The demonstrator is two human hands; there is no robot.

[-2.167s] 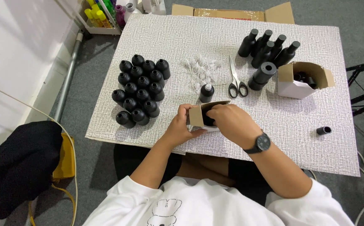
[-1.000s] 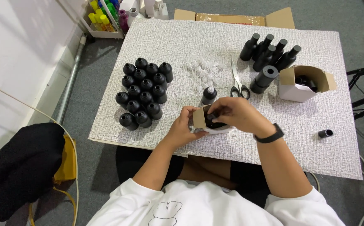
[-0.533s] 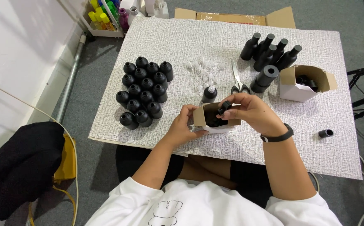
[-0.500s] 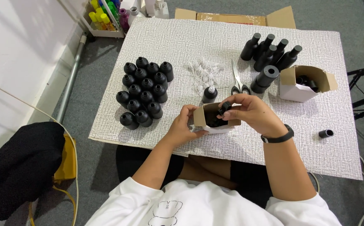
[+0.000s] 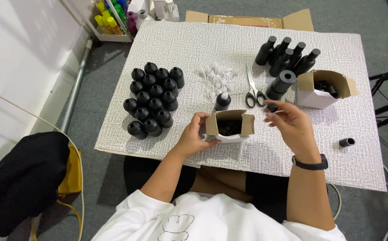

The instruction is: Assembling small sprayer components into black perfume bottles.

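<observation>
My left hand (image 5: 195, 134) grips the left side of a small open white carton (image 5: 229, 127) with brown flaps, standing near the table's front edge. Dark small parts lie inside it. My right hand (image 5: 292, 125), with a black watch on the wrist, hovers just right of the carton and pinches a small black cap (image 5: 272, 107) between thumb and fingers. A black bottle with a white tip (image 5: 223, 101) stands just behind the carton.
Several black bottles (image 5: 153, 97) cluster at the left of the white textured table (image 5: 194, 49). Scissors (image 5: 253, 88), white small parts (image 5: 215, 76), a black roll (image 5: 283, 82), tall black bottles (image 5: 287, 54), a second open carton (image 5: 323, 89) and a loose black cap (image 5: 346, 142) lie around.
My right hand has drawn out of the carton and moved right, with a small black cap in its fingers. The left hand keeps hold of the carton.
</observation>
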